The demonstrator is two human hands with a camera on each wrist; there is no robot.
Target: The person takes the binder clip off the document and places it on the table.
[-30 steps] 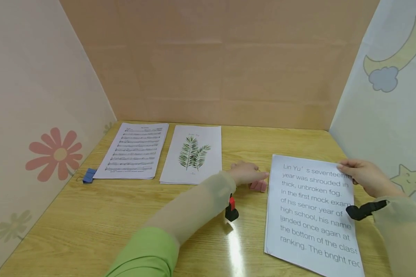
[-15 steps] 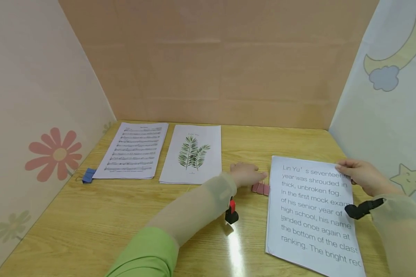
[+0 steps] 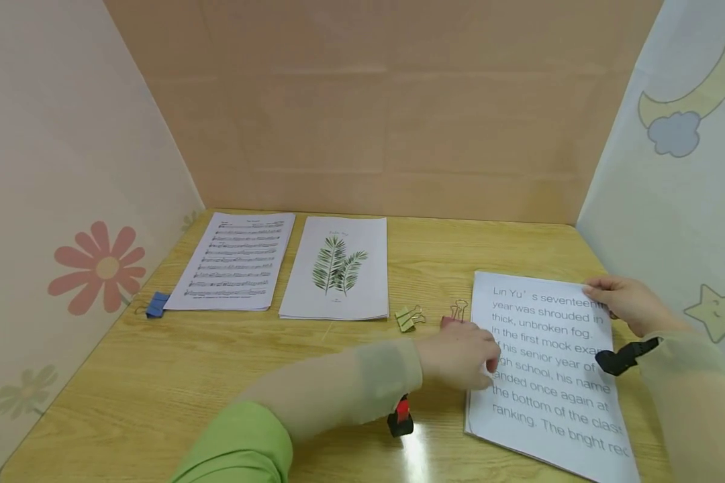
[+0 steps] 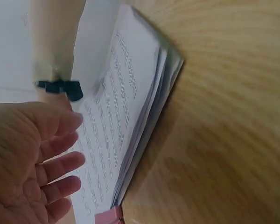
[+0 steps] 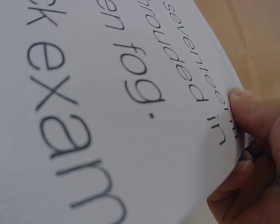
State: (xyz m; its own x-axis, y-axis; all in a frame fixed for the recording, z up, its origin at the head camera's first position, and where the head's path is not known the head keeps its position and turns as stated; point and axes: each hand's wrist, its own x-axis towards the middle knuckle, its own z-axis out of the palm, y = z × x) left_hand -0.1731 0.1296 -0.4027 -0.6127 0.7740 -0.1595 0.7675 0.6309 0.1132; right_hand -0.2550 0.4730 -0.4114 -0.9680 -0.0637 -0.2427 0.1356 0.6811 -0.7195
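Observation:
My left hand (image 3: pixel 459 355) hovers at the left edge of a stack of printed text sheets (image 3: pixel 550 396), its fingers loosely bent and holding nothing. Just behind it, a pink binder clip (image 3: pixel 450 322) sits at the stack's left edge with its wire handles up; my hand hides part of it. In the left wrist view, the pink clip (image 4: pixel 108 216) shows at the sheets' edge; I cannot tell how far it grips them. My right hand (image 3: pixel 631 305) pinches the stack's top right corner, thumb on top in the right wrist view, and that corner is lifted.
A yellow binder clip (image 3: pixel 408 318) lies left of the pink one. Farther back are a stack with a leaf picture (image 3: pixel 338 268) and a stack of sheet music (image 3: pixel 235 261), with a blue binder clip (image 3: pixel 157 305) at its lower left corner. Patterned walls (image 3: pixel 701 221) enclose the table.
My left hand has come away from the pink clip, toward me and to the right. The yellow clip is now uncovered. The right hand keeps its hold on the corner.

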